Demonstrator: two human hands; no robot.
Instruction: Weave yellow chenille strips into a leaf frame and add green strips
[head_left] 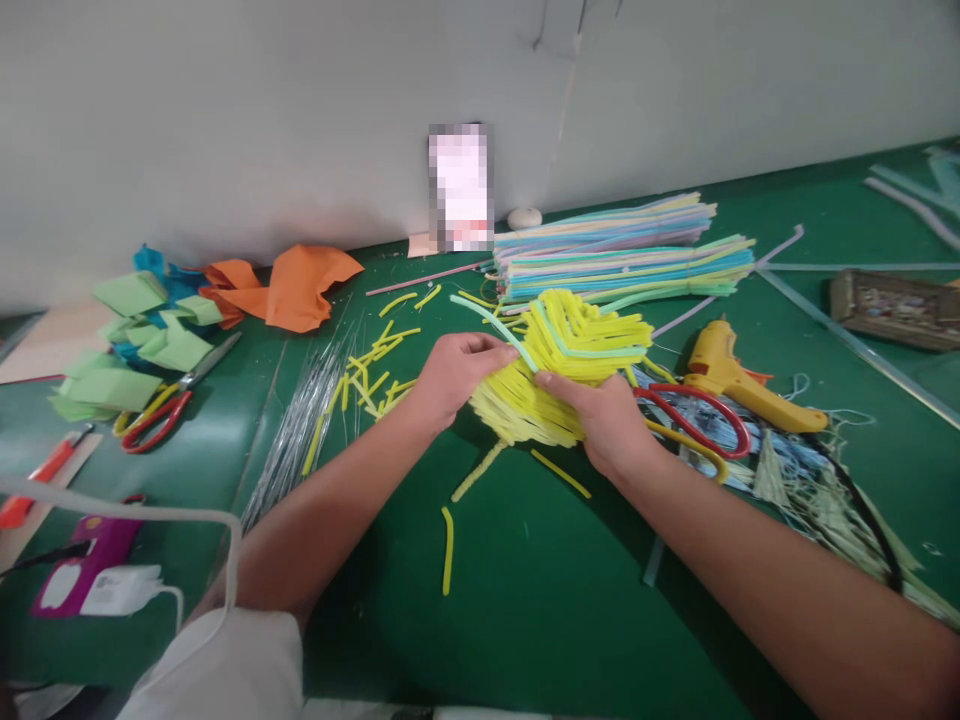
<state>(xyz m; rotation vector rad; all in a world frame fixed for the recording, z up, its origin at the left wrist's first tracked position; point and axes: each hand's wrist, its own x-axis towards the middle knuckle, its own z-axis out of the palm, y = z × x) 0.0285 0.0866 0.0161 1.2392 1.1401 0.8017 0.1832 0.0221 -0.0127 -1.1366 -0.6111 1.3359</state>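
Note:
A leaf shape built of yellow pipe cleaners (525, 405) is held over the table, its twisted stem pointing down toward me. Across its upper part runs a bent mint-green strip. Another mint-green pipe cleaner (480, 317) slants from the upper left to the leaf's middle. My left hand (459, 372) is closed in a pinch on this pipe cleaner at the leaf's left side. My right hand (615, 420) grips the leaf from the right, thumb on top near the pipe cleaner's lower end; its other fingers are mostly hidden beneath.
Pipe-cleaner bundles (622, 265) lie behind the leaf. Right are red-and-yellow-handled scissors (697, 415), a yellow glue gun (742, 380) and tassels (817, 490). Left are wires (300, 430), yellow offcuts (375, 365), more scissors (169, 410) and orange cloth (311, 285). A blurred phone (459, 190) leans on the wall.

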